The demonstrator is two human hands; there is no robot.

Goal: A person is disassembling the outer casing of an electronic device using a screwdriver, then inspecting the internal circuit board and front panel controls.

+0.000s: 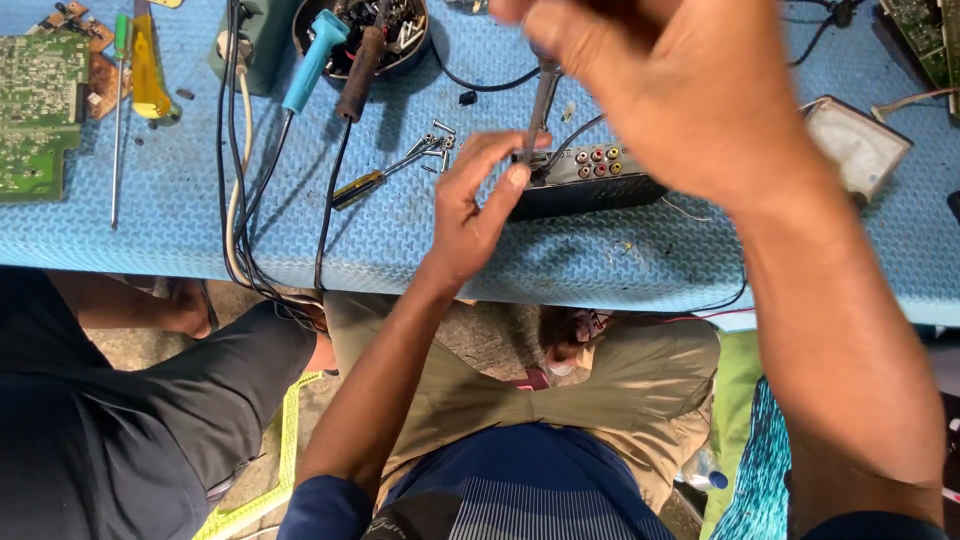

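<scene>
The right hand (660, 90) is raised close to the camera, closed around the top of a screwdriver (541, 100) whose shaft points down at the black electronics box (585, 180). The left hand (470, 210) reaches in from below; its thumb and fingertips (516, 176) are pinched narrow at the box's left end, just beside the screwdriver tip. Whether they pinch a screw or only steady the shaft cannot be told.

The box lies on the blue textured mat (400, 250), near the table's front edge, its rear panel with coloured sockets facing up. It is judged light and rigid, likely to slide under tool pressure, so a hold on its end walls is preferable, clear of the sockets and thin trailing wires.

Loose screws (437, 145) and a second yellow-handled screwdriver (385, 175) lie just left of the box. Further out: two soldering irons (330, 60) in a round dish, a green circuit board (35, 110) and an analogue meter (858, 145).
</scene>
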